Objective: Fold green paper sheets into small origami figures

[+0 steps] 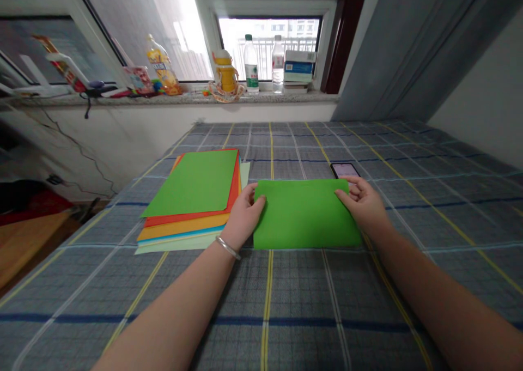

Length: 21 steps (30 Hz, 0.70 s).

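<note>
A green sheet of paper [304,216], wider than it is tall, is held up a little over the plaid cloth. My left hand [246,212] pinches its left edge near the upper corner, thumb in front and fingers behind. At the upper right corner, my right hand [365,203] grips it the same way. To the left lies a stack of coloured paper [196,183], with green on top and red, orange, blue and pale green edges fanned out beneath. A silver bangle [227,247] circles my left wrist.
Behind my right hand a phone [345,170] lies on the plaid cloth [298,305]. Along the windowsill [269,97] stand a yellow cup [226,77], a green-capped bottle [251,68], another clear bottle [278,68], boxes [299,66] and a juice bottle [163,68].
</note>
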Motion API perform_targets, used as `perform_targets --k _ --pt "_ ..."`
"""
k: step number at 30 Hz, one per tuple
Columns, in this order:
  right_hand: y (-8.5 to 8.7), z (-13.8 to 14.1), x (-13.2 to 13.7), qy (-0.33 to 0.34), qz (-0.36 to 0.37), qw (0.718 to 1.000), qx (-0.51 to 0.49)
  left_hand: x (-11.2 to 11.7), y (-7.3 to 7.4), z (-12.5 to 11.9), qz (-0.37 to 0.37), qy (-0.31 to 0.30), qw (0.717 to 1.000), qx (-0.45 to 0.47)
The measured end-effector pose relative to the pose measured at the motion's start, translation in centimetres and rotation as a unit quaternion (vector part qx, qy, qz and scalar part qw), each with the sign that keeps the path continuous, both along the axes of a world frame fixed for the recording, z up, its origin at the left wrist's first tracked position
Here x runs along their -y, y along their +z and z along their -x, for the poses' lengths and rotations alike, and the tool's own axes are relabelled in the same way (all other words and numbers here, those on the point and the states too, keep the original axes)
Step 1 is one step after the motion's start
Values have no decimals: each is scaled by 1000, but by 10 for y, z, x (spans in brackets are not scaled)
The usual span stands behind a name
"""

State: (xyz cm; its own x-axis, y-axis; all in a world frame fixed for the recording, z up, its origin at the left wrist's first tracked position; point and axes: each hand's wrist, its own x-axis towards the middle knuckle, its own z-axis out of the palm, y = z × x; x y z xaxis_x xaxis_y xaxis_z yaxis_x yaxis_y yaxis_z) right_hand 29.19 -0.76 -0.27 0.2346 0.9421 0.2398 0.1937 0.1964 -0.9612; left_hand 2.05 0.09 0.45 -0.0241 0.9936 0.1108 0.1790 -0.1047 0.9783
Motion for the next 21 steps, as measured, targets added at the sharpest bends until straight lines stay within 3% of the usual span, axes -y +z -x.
perform_targets --k 3,9,21 --pt "1 3 3 -4 1 1000 -14 2 5 2 -27 38 998 -51" --pt "7 7 8 -1 -7 1000 -15 4 11 1 -43 -18 999 26" --pt "15 10 14 -32 -27 999 15 5 12 2 -51 -2 999 7"
